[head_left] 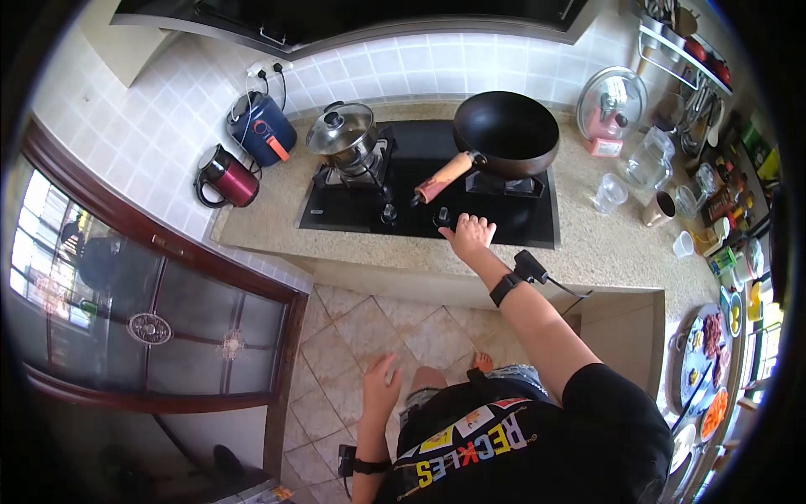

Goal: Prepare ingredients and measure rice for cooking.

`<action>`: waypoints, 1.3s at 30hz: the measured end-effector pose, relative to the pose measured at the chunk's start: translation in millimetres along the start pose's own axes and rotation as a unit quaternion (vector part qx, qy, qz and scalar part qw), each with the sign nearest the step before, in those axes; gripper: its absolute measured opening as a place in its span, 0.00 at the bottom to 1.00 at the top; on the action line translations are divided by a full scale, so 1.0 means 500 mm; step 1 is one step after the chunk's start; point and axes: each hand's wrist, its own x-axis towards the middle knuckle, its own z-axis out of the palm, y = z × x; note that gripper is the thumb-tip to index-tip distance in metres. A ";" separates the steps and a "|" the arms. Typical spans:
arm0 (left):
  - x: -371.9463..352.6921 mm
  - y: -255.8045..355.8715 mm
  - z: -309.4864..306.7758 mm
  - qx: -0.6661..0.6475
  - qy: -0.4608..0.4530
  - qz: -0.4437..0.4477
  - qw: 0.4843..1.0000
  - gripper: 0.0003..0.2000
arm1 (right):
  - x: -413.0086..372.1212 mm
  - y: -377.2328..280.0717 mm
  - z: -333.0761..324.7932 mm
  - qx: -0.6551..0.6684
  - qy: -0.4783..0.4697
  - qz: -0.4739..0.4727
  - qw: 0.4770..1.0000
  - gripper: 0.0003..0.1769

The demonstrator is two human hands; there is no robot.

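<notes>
My right hand [472,237] reaches to the front edge of the black gas cooktop [336,207], fingers together on its surface and thumb apart. Just beyond the thumb is the right control knob [442,217]; the left knob [389,213] stands farther along. Nothing shows in my left hand [381,388], which hangs low over the floor with its fingers apart. A black wok [508,133] rests on the right burner, its wooden handle [445,176] pointing toward me. On the left burner sits a steel pot [344,147] under a glass lid [348,120].
Left of the cooktop stand a red kettle [231,178] and a blue appliance [262,130]. A glass lid [613,101], plastic jug [651,160] and cups [610,195] occupy the right counter. Farther right, a round tray [693,382] holds food. A framed glass door [193,311] is at left.
</notes>
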 end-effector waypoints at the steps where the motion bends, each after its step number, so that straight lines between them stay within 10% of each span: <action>1: 0.024 0.001 -0.011 -0.001 -0.001 0.000 1.000 0.15 | 0.024 -0.013 0.012 -0.001 -0.020 0.016 1.000 0.31; 11: 0.363 -0.058 -0.069 -0.070 -0.110 0.062 0.990 0.13 | 0.114 -0.075 0.034 0.075 -0.160 0.126 0.976 0.19; 20: 0.597 -0.027 -0.049 -0.089 -0.251 0.157 0.951 0.13 | 0.156 0.047 0.394 0.154 -0.125 0.097 0.975 0.15; 22: 0.620 -0.023 -0.031 -0.104 -0.261 0.165 0.945 0.13 | 0.165 0.029 0.335 0.100 -0.268 0.086 0.954 0.16; 23: 0.627 -0.024 -0.024 -0.114 -0.264 0.166 0.943 0.13 | 0.159 -0.076 0.066 -0.030 -0.332 0.092 0.938 0.14; 28: 0.641 -0.030 0.008 -0.131 -0.280 0.152 0.939 0.13 | 0.160 -0.052 0.098 -0.051 -0.274 0.011 0.960 0.13; 34: 0.635 -0.001 0.019 -0.130 -0.258 0.137 0.947 0.13 | 0.174 -0.049 0.099 -0.156 -0.426 -0.015 0.891 0.22; 39: 0.632 0.007 0.039 -0.132 -0.251 0.149 0.947 0.12 | 0.170 -0.052 0.073 0.075 -0.325 0.065 0.940 0.09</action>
